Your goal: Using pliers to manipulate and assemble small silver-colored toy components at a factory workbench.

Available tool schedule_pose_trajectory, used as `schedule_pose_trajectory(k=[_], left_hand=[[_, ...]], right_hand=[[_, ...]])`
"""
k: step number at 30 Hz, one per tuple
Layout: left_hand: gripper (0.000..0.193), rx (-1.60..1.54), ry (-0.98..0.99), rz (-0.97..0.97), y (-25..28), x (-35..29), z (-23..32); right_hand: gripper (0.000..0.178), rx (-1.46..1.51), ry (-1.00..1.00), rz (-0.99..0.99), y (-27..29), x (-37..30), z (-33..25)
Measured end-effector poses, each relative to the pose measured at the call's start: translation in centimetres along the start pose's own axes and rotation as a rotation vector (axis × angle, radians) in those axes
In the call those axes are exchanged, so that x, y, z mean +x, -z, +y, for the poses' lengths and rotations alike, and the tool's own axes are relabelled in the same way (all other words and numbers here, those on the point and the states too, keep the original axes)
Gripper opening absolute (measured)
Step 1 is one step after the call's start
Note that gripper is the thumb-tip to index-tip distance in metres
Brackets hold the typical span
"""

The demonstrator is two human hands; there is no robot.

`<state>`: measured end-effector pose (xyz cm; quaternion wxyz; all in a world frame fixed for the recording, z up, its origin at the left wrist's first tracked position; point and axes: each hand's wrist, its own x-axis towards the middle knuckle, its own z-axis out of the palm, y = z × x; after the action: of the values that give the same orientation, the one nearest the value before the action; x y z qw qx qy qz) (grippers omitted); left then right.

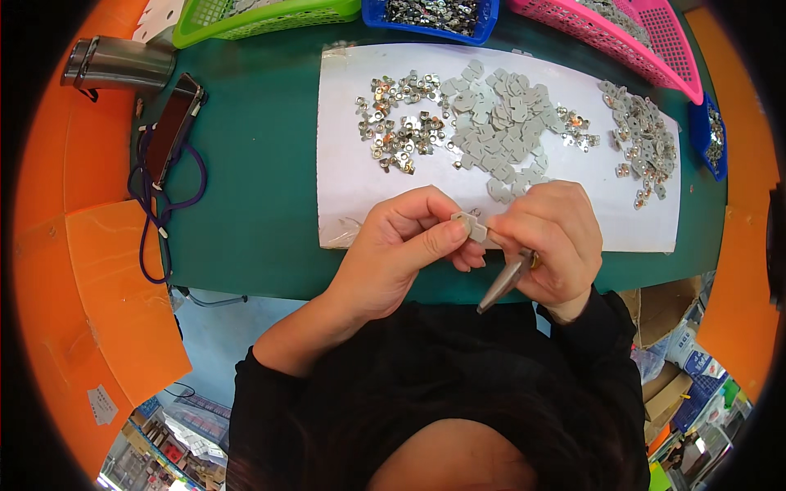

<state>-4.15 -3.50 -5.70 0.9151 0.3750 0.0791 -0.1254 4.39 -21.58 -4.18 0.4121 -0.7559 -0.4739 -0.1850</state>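
Observation:
Between the thumb and fingers of my left hand [401, 250] is a small flat grey plastic piece [473, 227], held just in front of the white sheet's near edge. My right hand [553, 237] is closed, its fingertips meeting the piece's right side. It also grips metal pliers [505, 281] with a tapered nose, which points down and to the left. Whether the right fingertips pinch another small part is hidden. Beyond my hands lies a heap of similar grey pieces [508, 119]. Shiny metal clips [405, 135] are scattered left of that heap.
On the white sheet [344, 164], grey pieces fitted with metal clips [643, 135] lie at the right. Green [270, 20], blue [430, 31] and pink [655, 57] baskets line the far edge. A phone [174, 131] with a purple cord and a steel flask [123, 63] are at the left.

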Motion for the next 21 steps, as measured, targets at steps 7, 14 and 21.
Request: schedule_pose_trajectory(k=[7, 14, 21], left_hand=[[0.013, -0.228, 0.149, -0.056, 0.0, 0.3, -0.2], [0.017, -0.457, 0.283, -0.272, -0.8, 1.1, -0.9], [0.017, -0.506, 0.334, -0.27, -1.3, 1.6, -1.5]], right_hand=[[0.017, 0.016, 0.004, 0.052, -0.3, -0.1, 0.1], [0.037, 0.057, -0.037, 0.144, -0.4, -0.5, -0.1], [0.034, 0.055, -0.071, 0.233, -0.5, -0.6, -0.1]])
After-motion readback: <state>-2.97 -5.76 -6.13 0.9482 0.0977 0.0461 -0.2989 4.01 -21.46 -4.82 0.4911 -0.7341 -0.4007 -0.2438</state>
